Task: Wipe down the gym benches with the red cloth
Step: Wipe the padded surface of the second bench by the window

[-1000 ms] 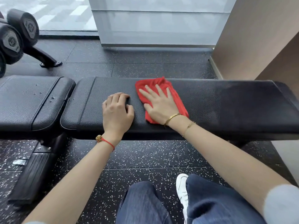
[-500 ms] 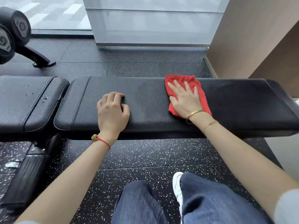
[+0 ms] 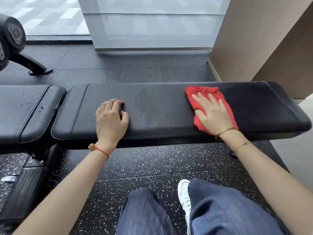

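A: Seen on the long black padded leather table [image 3: 160, 107]?
B: Crumpled red cloth [image 3: 199, 94], lying toward the right end, on the top surface, close to the far edge and reaching down to the near edge.

A: And the right hand [image 3: 214, 115]?
B: Pressed flat on the red cloth, fingers [image 3: 199, 99] spread and stretched out, palm down, not gripping, just bearing on it. Gold bangle [image 3: 226, 130] and thin gold chain [image 3: 242, 145] around the wrist.

A: Left hand [image 3: 111, 119]?
B: Resting on bare leather left of the middle of the table, well apart from the cloth. Fingers curled under loosely, half closed, holding nothing. Red string bracelet [image 3: 100, 150] on that wrist.

A: To the left of the pad?
B: Second black padded seat section [image 3: 28, 109], just beside the first, narrow gap between, a few pale specks on its surface. Black metal frame [image 3: 25, 180] underneath.

A: Elsewhere?
B: Black speckled rubber floor [image 3: 135, 163], blue denim trouser legs [image 3: 220, 211] at the bottom, one white shoe [image 3: 183, 190] between them. Black dumbbell heads [image 3: 11, 34] on a rack at far left, frosted glass panel [image 3: 152, 22] behind, brown wall [image 3: 254, 39] at right.
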Tool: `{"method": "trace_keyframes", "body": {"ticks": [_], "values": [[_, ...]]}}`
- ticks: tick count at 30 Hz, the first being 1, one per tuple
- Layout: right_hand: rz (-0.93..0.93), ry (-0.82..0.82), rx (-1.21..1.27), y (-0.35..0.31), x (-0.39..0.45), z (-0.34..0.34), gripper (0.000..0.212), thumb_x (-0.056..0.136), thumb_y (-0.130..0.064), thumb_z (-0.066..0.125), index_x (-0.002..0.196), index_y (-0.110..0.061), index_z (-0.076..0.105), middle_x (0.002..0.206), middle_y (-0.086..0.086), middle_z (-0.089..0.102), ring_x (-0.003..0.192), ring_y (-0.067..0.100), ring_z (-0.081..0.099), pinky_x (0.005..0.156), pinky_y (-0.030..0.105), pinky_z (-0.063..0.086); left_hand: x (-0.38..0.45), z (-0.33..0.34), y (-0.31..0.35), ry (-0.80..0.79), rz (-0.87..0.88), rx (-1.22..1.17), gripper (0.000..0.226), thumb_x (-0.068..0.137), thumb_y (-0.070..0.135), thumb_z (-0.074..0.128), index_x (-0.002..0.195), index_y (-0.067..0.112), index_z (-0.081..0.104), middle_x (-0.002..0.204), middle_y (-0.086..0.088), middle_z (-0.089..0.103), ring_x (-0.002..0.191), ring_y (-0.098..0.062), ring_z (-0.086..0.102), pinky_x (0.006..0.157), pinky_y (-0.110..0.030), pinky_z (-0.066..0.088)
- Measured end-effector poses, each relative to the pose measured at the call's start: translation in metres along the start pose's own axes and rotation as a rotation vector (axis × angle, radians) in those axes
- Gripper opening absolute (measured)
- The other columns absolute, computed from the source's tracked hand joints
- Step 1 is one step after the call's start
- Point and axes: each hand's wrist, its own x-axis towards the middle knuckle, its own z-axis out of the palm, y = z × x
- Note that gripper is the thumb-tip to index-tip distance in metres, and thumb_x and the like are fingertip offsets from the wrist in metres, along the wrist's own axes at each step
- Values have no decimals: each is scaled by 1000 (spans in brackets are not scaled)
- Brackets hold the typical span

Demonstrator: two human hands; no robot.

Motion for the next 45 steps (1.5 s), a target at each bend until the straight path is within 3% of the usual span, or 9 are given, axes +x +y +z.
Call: {"method": "trace_keyframes", "body": {"ticks": [3,6,14,24,28,32,37,42,45], "values": [[184,-7,-7,30,11,-4,58,96,-36,41,151,-40,24,161,-12,19,149,24,15,120,49,7,-1,2,3,7,-12,22,33,87,17,53,119,13,61,126,-6,60,122,-30,48,106,-45,35],[222,-31,4,18,17,-1,59,96,-37,39,151,-41,21,162,-13,14,150,26,11,120,51,1,0,5,7,11,-13,63,32,86,19,52,116,12,59,122,-9,59,118,-32,49,104,-45,35],[-232,-76,7,-84,8,15,61,95,-39,40,152,-42,18,162,-15,13,151,24,7,120,51,-3,-1,5,8,-4,0,89,33,85,20,50,116,9,58,121,-13,59,118,-35,49,104,-48,35],[-243,-195,46,-156,97,25,57,98,-39,30,152,-42,15,163,-14,7,151,24,1,119,53,-7,0,0,12,-36,-18,104,34,86,18,52,119,11,59,125,-10,59,121,-32,48,107,-44,35],[-420,-207,37,-181,89,29,57,98,-37,33,153,-41,15,162,-14,9,151,23,1,119,54,-7,0,0,9,-43,-17,102,36,88,20,51,123,12,59,129,-8,58,125,-29,47,109,-42,33],[-530,-167,58,-153,58,26,59,97,-36,38,152,-42,17,161,-16,13,151,20,4,120,51,-3,0,0,6,-32,-2,71,37,88,20,52,123,12,60,131,-7,59,126,-29,48,111,-41,33],[-417,-146,73,-114,68,23,58,97,-36,41,151,-43,21,160,-18,16,151,18,7,121,48,-1,0,0,5,-10,0,55,36,88,20,52,122,12,61,129,-6,60,126,-27,49,111,-41,34],[-184,-179,64,-139,119,28,57,97,-38,33,151,-43,17,162,-15,13,151,21,6,120,53,-4,4,0,6,-13,-42,55,34,86,23,50,117,17,60,124,-1,60,121,-24,48,108,-40,34],[-245,-171,52,-160,112,31,58,97,-38,33,152,-43,16,162,-14,11,151,22,4,119,55,-5,5,0,6,-16,-49,50,33,85,24,51,116,18,60,122,0,60,120,-23,48,107,-40,34]]}}
